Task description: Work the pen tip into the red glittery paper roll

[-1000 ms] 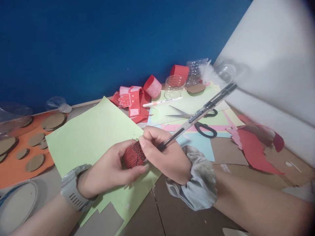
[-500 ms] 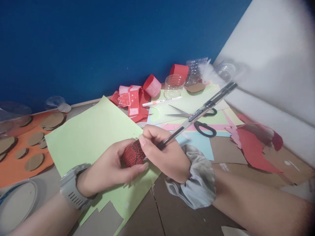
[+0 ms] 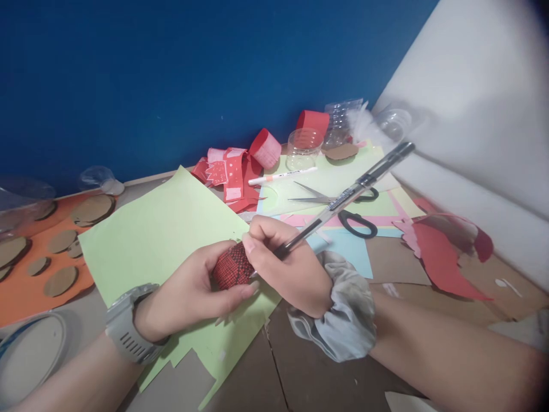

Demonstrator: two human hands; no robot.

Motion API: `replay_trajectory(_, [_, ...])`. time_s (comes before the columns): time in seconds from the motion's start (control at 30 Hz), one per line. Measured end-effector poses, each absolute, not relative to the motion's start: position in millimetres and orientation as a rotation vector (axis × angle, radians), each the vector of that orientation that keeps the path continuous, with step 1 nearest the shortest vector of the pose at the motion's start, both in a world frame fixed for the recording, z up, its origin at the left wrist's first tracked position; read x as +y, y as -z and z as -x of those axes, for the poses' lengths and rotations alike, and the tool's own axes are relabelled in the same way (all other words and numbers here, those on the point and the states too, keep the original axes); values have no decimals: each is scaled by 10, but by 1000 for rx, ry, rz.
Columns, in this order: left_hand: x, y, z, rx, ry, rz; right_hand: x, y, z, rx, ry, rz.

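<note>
Between the thumb and fingers of my left hand point(image 3: 199, 283) is a small rounded red piece point(image 3: 232, 266) covered in a black crosshatch of lines. A clear-barrelled black pen point(image 3: 343, 200) is gripped in my right hand point(image 3: 285, 260), slanting up to the right. Its tip end is down at the right side of the red piece, mostly hidden by my fingers. Both hands are above a light green sheet of paper point(image 3: 167, 223), which has a notch cut from its lower edge.
Black-handled scissors point(image 3: 358, 224) lie open on coloured paper beyond my right hand. A white marker point(image 3: 283, 175), red paper pieces point(image 3: 234, 174) and a clear plastic cup point(image 3: 303, 151) are near the blue wall. Cardboard discs point(image 3: 60, 280) lie on orange paper at left.
Both hands keep nearly the same place and grip. The pen's tip end and the red piece have shifted only very slightly.
</note>
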State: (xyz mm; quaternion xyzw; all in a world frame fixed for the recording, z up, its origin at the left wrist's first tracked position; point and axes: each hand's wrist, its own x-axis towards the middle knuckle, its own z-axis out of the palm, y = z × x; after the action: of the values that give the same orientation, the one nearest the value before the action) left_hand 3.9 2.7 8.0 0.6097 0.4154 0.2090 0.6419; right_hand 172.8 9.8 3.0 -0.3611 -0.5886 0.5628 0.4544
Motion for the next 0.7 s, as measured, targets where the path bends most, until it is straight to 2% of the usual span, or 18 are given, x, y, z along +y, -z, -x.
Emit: replay_trajectory(0.7, [23, -86, -27, 942, -463, -1378, 94, 2, -1725, -1472, -1357, 850])
